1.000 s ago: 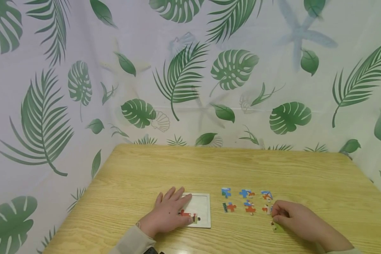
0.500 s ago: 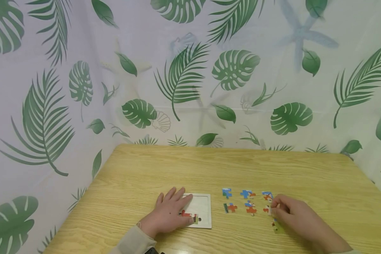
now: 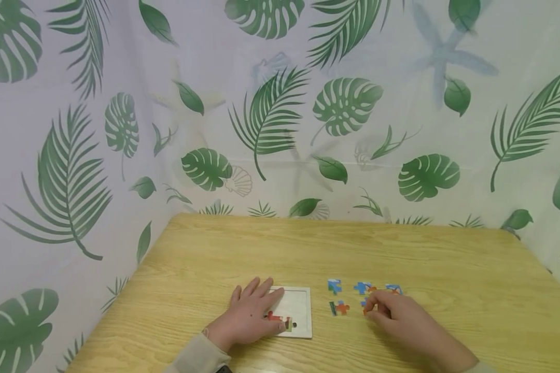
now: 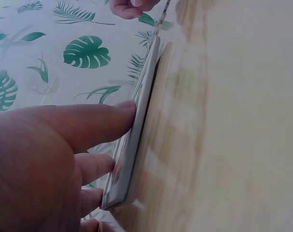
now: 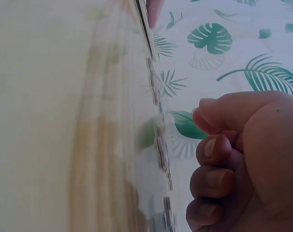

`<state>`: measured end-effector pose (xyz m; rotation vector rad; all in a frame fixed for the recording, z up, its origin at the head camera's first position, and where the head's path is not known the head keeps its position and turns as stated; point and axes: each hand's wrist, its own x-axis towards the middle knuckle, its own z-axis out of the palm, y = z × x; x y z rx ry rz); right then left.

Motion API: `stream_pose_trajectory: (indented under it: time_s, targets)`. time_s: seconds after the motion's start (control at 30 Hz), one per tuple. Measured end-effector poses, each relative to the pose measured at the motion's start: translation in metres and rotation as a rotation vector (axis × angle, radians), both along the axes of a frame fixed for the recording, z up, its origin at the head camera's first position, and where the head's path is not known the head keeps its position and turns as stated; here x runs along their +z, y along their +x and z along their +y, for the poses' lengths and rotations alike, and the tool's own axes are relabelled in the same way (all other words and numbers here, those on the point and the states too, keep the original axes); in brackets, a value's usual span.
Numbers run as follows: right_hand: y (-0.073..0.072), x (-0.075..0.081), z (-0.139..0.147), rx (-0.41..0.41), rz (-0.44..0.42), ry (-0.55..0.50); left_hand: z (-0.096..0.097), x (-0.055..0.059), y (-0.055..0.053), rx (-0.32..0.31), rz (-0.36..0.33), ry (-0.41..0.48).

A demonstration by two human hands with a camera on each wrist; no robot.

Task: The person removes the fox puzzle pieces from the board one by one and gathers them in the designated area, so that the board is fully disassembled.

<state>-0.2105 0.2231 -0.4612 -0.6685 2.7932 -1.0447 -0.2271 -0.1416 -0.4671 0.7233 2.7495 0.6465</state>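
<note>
My left hand (image 3: 249,314) lies spread on a shallow white puzzle tray (image 3: 298,303), its fingers across the left side. Red and green-brown puzzle pieces (image 3: 288,324) sit in the tray's lower part beside the thumb; the rest is under the hand. In the left wrist view the thumb (image 4: 107,125) rests on the tray's rim. My right hand (image 3: 396,313) hovers over the loose pieces, fingers curled, thumb against forefinger. Its fingertips overlap the middle lower piece and its back hides those to the right. In the right wrist view no piece shows between thumb and finger.
Loose jigsaw pieces lie right of the tray: a blue-green one (image 3: 334,286), a red one (image 3: 339,307), a blue-orange one (image 3: 364,287) and a blue one (image 3: 394,288). The wooden table (image 3: 242,243) meets a leaf-print cloth (image 3: 280,197) at back and left.
My right hand has moved left from the right-hand pieces to the middle ones, covering the pieces at lower right. The left hand keeps its place on the tray.
</note>
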Motion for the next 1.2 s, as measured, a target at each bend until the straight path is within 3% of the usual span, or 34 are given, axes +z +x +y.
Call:
stream_pose_trajectory:
  time_s: [0.13,0.47,0.77,1.0,1.2]
  targets:
    - [0.000,0.000,-0.010,0.037,0.051,-0.013,0.000,0.000,0.000,-0.005,-0.006,0.004]
    - [-0.003,0.007,-0.052,0.135,-0.029,-0.024,-0.001,-0.002,0.000,-0.002,-0.012,0.021]
    - [-0.005,0.008,-0.080,0.136,-0.014,0.046,-0.003,-0.004,-0.003,-0.019,-0.040,0.050]
    - [-0.009,0.009,-0.102,0.164,-0.053,0.043,-0.001,-0.001,-0.003,-0.005,-0.038,0.045]
    - [-0.012,0.005,-0.119,0.203,-0.023,0.042,-0.001,0.000,-0.003,-0.010,-0.031,0.037]
